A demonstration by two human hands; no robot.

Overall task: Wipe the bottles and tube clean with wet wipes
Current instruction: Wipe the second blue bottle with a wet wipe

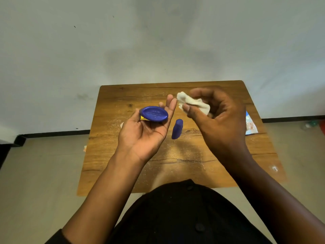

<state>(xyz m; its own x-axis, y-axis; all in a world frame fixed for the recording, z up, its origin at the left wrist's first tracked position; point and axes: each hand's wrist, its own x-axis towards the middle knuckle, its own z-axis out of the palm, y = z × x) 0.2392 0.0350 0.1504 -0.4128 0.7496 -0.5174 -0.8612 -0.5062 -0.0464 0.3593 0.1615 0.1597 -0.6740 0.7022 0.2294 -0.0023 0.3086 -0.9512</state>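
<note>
My left hand (144, 131) is palm up over the tabletop (175, 166), holding a blue bottle (154, 113) with its oval base turned toward me. The thumb sits at the bottle's left end and the fingers curl up past its right end, so the bottle is cradled between them. A bit of yellow label shows under the base on the left.

My right hand (216, 117) is raised just right of it, palm toward me, pinching a crumpled white wet wipe (193, 103) between thumb and fingers. The wipe's free end pokes out to the left, just beside my left fingertips (169, 101); can't tell if it touches them. The wipe is apart from the bottle base.

A second blue bottle (177, 129) lies on the wooden tabletop between my two hands, below them in view, long axis roughly toward and away from me. Can't tell which end is the cap.

A wipes pack (250, 124), white and blue, is at the right edge of the tabletop, partly hidden behind my right hand. Pale dust or crumbs are scattered over the wood. A small pale thing sits behind my left hand on the left side, mostly hidden, can't identify. The tabletop stands against a light wall (158, 41). My dark clothing (184, 217) fills the bottom of the view.
</note>
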